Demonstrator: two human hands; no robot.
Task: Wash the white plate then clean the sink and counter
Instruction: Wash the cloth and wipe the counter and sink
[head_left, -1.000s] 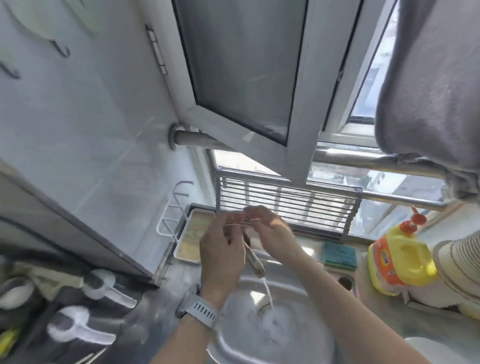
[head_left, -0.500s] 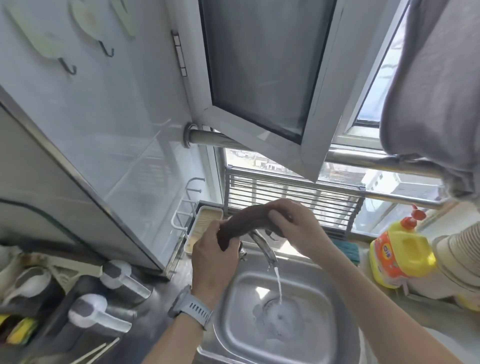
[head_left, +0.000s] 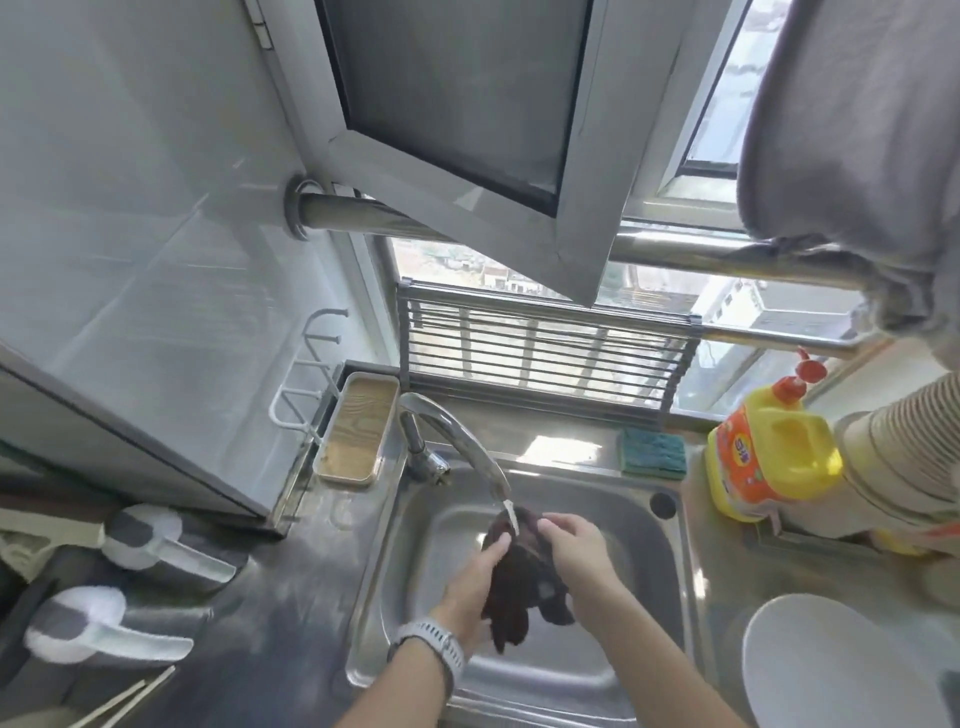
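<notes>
Cloth down from the rack and under the tap: you're wetting it for the sink and bench.

Half a second ago you held the dark cloth (head_left: 511, 577) up by the rack; now both your left hand (head_left: 475, 582) and right hand (head_left: 576, 553) have their grip clamped on it over the sink (head_left: 670, 571), seemingly in the faucet (head_left: 452, 436) stream. The white plate (head_left: 831, 670) sits on the bench at your right.
</notes>
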